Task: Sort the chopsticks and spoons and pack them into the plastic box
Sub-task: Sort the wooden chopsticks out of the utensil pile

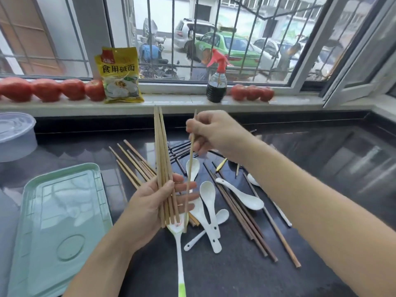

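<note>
A bundle of light wooden chopsticks (162, 166) was gripped in the left hand (150, 202), palm up, thumb curled across the sticks, the bundle standing near upright over the tabletop (278, 281). A single light chopstick (190, 166) was pinched in the right hand (216, 133) near its top end, fingers (192, 127) curled round it; its lower end was laid against the outstretched left fingertips, just beside the bundle. More light chopsticks (130, 163) were left lying on the tabletop behind the left hand. Dark brown chopsticks (242, 217) were spread to the right, and black ones (179, 150) were seen under the right hand. Several white ceramic spoons (209, 202) were scattered in the middle, some overlapping. A long white spoon with a green handle end (179, 254) was lying below the left hand, its bowl partly covered by the bundle's lower ends. A pale green plastic box (62, 228) was set flat at the left, nothing seen in it. A clear lidded container (16, 136) was placed at far left. On the window sill, tomatoes (72, 88), a yellow packet (121, 76) and a spray bottle (216, 82) of dark liquid were lined up.
</note>
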The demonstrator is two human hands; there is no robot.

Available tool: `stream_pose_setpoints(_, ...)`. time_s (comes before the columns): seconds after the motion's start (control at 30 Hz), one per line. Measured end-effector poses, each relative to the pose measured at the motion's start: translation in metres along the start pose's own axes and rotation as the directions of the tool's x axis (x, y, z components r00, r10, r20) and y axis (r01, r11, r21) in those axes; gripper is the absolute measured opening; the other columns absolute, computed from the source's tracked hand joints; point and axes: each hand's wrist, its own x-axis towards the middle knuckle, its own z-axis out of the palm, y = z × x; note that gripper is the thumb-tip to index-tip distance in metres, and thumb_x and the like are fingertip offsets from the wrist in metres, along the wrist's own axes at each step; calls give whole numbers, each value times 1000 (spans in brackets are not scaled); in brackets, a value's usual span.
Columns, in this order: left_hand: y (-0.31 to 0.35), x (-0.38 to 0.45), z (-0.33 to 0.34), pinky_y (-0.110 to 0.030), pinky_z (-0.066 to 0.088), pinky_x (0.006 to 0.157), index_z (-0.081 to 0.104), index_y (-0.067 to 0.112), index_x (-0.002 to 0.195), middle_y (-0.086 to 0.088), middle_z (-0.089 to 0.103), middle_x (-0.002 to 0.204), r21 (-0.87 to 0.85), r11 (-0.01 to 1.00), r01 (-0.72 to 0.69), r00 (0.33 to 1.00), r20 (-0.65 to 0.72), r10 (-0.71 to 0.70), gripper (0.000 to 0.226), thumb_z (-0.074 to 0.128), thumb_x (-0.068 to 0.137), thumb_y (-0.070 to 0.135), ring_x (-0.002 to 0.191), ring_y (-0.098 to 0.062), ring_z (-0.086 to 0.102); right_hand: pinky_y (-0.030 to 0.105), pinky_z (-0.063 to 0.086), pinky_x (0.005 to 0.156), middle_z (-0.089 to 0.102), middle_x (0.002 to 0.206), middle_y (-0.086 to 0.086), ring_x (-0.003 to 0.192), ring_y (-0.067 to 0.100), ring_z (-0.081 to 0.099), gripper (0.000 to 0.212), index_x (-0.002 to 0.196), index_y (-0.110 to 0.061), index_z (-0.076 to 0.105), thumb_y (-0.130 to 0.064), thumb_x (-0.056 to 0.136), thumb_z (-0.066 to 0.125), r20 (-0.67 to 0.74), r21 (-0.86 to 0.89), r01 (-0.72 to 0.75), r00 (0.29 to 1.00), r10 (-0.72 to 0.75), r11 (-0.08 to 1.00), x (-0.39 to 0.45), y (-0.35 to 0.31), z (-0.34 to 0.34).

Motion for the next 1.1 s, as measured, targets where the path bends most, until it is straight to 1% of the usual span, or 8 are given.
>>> stream_pose_setpoints(0.13, -6, 0, -1, -38, 58, 54, 58, 2, 130, -18, 66, 86, 43, 999, 16, 998, 57, -18, 30, 46, 104, 11, 55, -29, 64, 25, 54, 50, 64, 71, 8, 54, 15, 64, 17, 94, -3, 65, -16, 103, 58, -177, 71, 5, 984, 8, 997, 0, 26, 40)
stream_pose_setpoints(0.23, -5, 4, -7, -27, 47, 46, 58, 3, 131, -9, 54, 76, 19, 1000, -4, 1000, 5, 4, 33, 49, 101, 11, 48, -17, 50, 32, 61, 71, 70, 99, 7, 80, 18, 71, 18, 118, -8, 64, -17, 104, 56, -178, 167, -11, 983, 41, 986, -14, 46, 40)
stream_pose_setpoints(0.3, -3, 8, -14, -28, 48, 46, 59, 6, 130, -7, 54, 77, -37, 997, -62, 997, -49, 60, 30, 43, 104, 6, 53, -16, 51, 38, 53, 96, 68, 121, 8, 108, 20, 66, 31, 130, -9, 62, -23, 104, 54, -286, -203, -47, 958, -13, 978, -20, 76, 20)
stream_pose_setpoints(0.37, -1, 13, -21, -28, 51, 51, 60, 10, 130, -5, 56, 79, -69, 992, -110, 991, -89, 104, 31, 41, 106, 3, 58, -15, 54, 41, 37, 110, 56, 139, 12, 129, 28, 49, 42, 140, -11, 54, -32, 104, 50, -382, -598, -239, 924, -10, 765, -22, 115, -16)
stream_pose_setpoints(0.5, -3, 16, -26, -29, 53, 53, 60, 9, 131, -3, 58, 81, -70, 990, -118, 986, -127, 109, 32, 40, 107, 4, 61, -15, 57, 49, 19, 122, 22, 165, 8, 151, 34, 18, 69, 160, -24, 19, -55, 101, 38, -390, -712, -454, 890, 236, 535, -26, 167, -67)
stream_pose_setpoints(0.73, -6, 19, -30, -31, 54, 53, 56, 5, 138, -4, 59, 82, -39, 993, -113, 977, -185, 104, 35, 39, 107, 4, 61, -16, 56, 42, 11, 125, 26, 164, 1, 154, 24, 12, 66, 162, -26, 17, -51, 104, 38, -84, -788, -207, 969, 231, 581, -53, 145, -32)
stream_pose_setpoints(0.9, -5, 20, -33, -30, 55, 54, 58, 6, 136, -3, 61, 83, -39, 992, -122, 969, -220, 111, 34, 40, 107, 5, 62, -16, 58, 37, 23, 121, 33, 161, -3, 151, 19, 23, 54, 157, -32, 32, -43, 105, 44, -2, -674, -212, 958, 286, 707, -63, 134, -37)
stream_pose_setpoints(1.1, -3, 19, -30, -30, 59, 57, 62, 10, 127, -5, 65, 83, -79, 984, -161, 945, -298, 130, 29, 41, 107, 6, 63, -17, 62, 39, 48, 95, 69, 118, 1, 107, 23, 60, 30, 113, -19, 70, -29, 104, 43, -198, -681, -303, 953, 230, 667, -50, 129, -62)
